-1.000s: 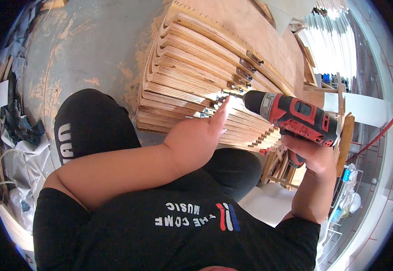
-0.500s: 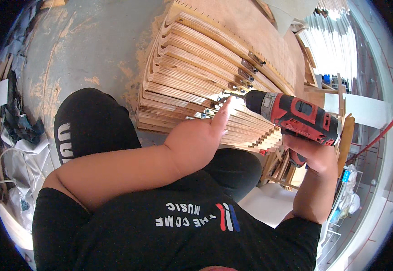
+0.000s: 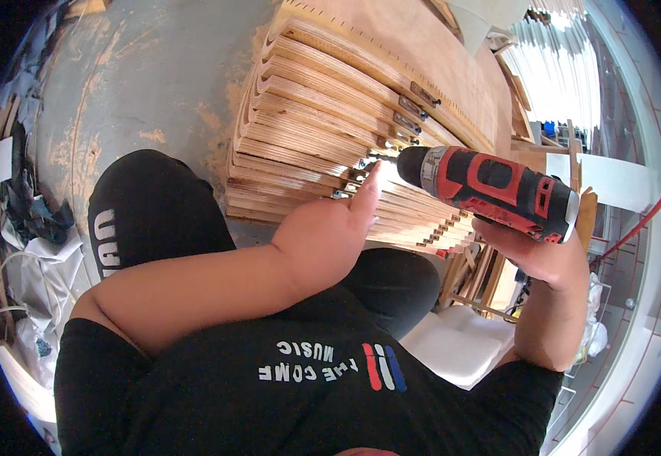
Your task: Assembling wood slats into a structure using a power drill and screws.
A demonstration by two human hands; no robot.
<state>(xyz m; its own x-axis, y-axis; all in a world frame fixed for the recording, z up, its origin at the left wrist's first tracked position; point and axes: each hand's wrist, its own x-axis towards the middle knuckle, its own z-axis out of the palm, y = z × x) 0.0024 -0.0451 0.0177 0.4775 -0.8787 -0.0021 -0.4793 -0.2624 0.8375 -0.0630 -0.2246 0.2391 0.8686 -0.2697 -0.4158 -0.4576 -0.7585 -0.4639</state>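
Observation:
My right hand [image 3: 524, 247] is wrapped round the grip of a red and black cordless drill [image 3: 490, 182]. The drill lies almost level, its chuck toward the left and its thin bit ending among small metal fittings. Close by that tip is my left hand [image 3: 330, 232], its thumb pointing up to the bit. Its other fingers are mostly hidden, seemingly closed on something small that I cannot make out. Beneath both hands is a stack of curved plywood panels [image 3: 307, 114], their layered edges toward me. Small dark metal fittings [image 3: 408, 121] sit in a row along those edges.
My knees, in black trousers [image 3: 155, 205], are close to the stack. A white padded seat [image 3: 456, 346] is at lower right, beside wooden pieces. Crumpled white sheeting [image 3: 45, 281] and dark cloth lie at far left. Sawdust marks the grey floor [image 3: 148, 91].
The drill has shifted a little left, its rear end tipping slightly lower. My right forearm has swung outward to the right. My left hand has moved only slightly left, along with the bit.

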